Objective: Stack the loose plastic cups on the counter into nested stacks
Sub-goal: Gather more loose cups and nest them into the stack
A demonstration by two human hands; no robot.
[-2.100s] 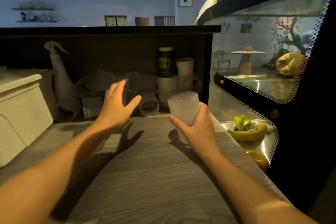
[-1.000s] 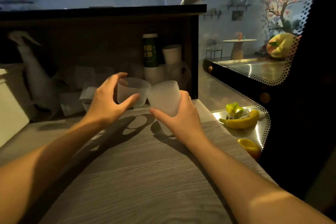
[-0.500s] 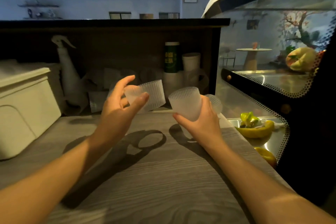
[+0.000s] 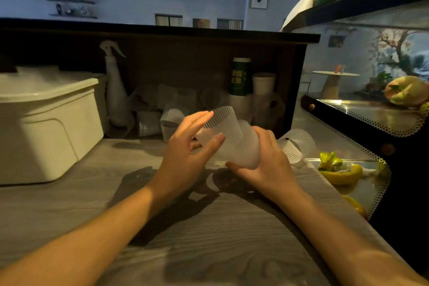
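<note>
— Where are the cups right now?

— Up off the table (image 4: 209,234), between the two hands. The left hand (image 4: 185,155) grips one ribbed plastic cup (image 4: 220,127) around its wall, thumb in front, fingers over the top. The right hand (image 4: 267,160) is wrapped round a second ribbed cup (image 4: 248,146), and the two cups touch, one tilted against the other. Whether one has begun to slide inside, I can't tell.

— How would they handle, do you think?

— Very light, I'd judge. Thin frosted plastic, translucent, fine vertical ridges all round, tapered toward the base. The walls probably flex if squeezed, so a hold at mid-wall or near the stiffer rim seems wise. The ridges ought to give some grip.

— Any more to stack?

— Another ribbed cup (image 4: 294,146) lies on its side just right of the right hand, near the table edge. More cups (image 4: 171,121) sit in the dark recess behind, dim and hard to count.

— And around that?

— A cream plastic bin (image 4: 46,127) at left, a white spray bottle (image 4: 116,90) beside it, a green canister (image 4: 240,76) at the back, and a glass display case (image 4: 371,123) on the right with yellow fruit inside.
</note>
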